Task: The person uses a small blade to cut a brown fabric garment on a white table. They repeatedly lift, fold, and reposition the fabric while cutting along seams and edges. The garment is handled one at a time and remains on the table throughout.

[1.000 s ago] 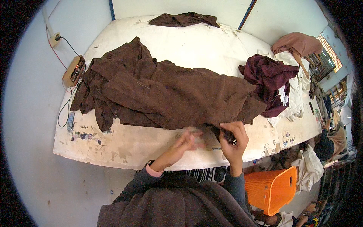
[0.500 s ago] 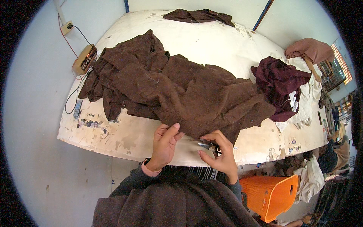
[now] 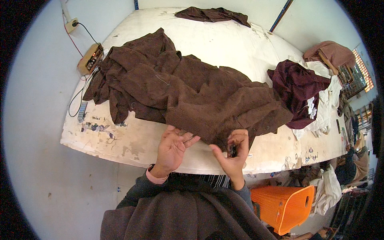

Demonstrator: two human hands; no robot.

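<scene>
A brown garment [image 3: 192, 88] lies crumpled across the table, its near edge hanging towards me. My left hand [image 3: 172, 150] is at that edge, palm partly up and fingers apart, with the fingertips at the cloth. A little to the right, my right hand [image 3: 235, 156] has its fingers curled around small dark thread snips [image 3: 232, 150], thumb held out to the left. The blades of the snips can hardly be made out against the dark cloth. A loose pale thread [image 3: 162, 80] lies on the garment.
The pale table [image 3: 132, 148] has worn, stained patches. Another brown cloth [image 3: 212, 15] lies at the far edge. Maroon cloth [image 3: 298, 86] and white cloth [image 3: 328, 104] are piled at right. A remote control [image 3: 82, 111] lies at left; an orange basket [image 3: 280, 208] stands below right.
My left hand has loosened its pinch and spread its fingers. My right hand has turned upward with the snips, and the blade that showed before is now hidden.
</scene>
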